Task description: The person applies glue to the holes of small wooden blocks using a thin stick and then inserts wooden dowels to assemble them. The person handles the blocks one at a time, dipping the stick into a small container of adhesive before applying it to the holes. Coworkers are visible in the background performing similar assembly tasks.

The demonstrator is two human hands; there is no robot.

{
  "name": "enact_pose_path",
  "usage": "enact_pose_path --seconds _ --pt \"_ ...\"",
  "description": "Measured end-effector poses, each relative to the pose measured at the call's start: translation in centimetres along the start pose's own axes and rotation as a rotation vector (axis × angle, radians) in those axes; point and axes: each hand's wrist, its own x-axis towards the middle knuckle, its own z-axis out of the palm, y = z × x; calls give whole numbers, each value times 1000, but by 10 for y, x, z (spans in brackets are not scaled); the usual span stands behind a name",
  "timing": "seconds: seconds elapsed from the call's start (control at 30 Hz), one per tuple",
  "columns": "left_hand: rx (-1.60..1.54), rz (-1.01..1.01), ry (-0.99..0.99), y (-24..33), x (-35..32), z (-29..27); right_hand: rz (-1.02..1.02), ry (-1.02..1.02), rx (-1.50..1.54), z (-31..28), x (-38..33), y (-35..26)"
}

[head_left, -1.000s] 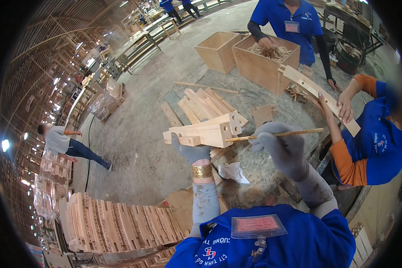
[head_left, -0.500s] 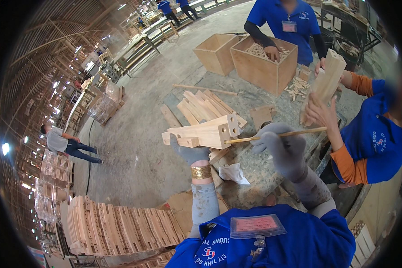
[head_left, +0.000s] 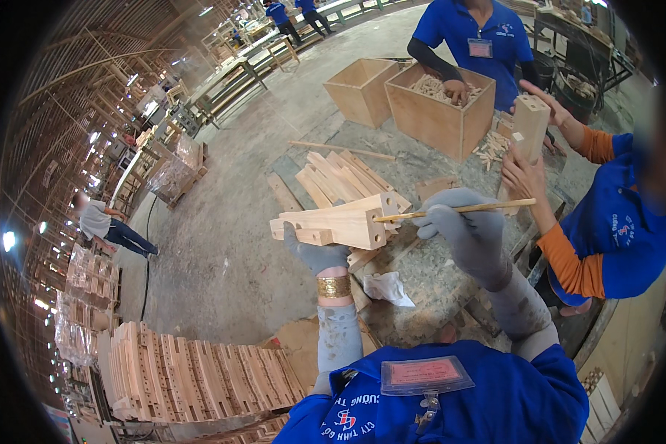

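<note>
My left hand (head_left: 317, 255), in a grey glove, is closed around a pale wooden leg (head_left: 333, 222) and holds it up over the work surface. Several round holes show in the leg's end, which points to the right. A short wooden strip (head_left: 312, 236) lies along the leg's near side, by my fingers. In my gloved right hand (head_left: 462, 226) is a thin wooden stick (head_left: 514, 204), pinched between the fingers. The stick's left tip meets one of the upper holes in the leg's end; how deep it sits I cannot tell.
More wooden pieces (head_left: 329, 177) lie in a pile behind the leg. A crumpled white cloth (head_left: 387, 288) is nearer me. A wooden box (head_left: 436, 122) of dowels stands beyond, with a co-worker's hand inside. At right, another co-worker holds a wooden block (head_left: 529, 129). Slotted wooden parts (head_left: 200, 374) are stacked lower left.
The stick's tip has gone from a lower hole to an upper one in the leg's end, and my right hand has risen slightly. The right co-worker's block has turned more upright.
</note>
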Motion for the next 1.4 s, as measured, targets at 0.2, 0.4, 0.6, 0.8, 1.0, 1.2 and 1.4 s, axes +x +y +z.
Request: enact_pose_path --seconds 0.2,0.4,0.6,0.8,1.0,1.2,1.4 --pt "-11 -27 -23 1 0 -1 -52 1 -125 0 4 2" --pt "4 -1 -37 0 2 -3 139 186 133 5 -4 7" --pt "2 16 -10 -3 2 4 174 344 175 -7 0 -5" --pt "-17 -23 -96 -13 7 1 103 379 156 -29 -6 -10" --pt "22 -71 -393 -33 24 -10 26 341 224 -52 -15 -14" --pt "41 -124 -404 -56 16 10 -21 420 207 -71 -28 -15" --pt "439 30 -447 -93 40 -7 -41 397 122 -92 -39 -12"
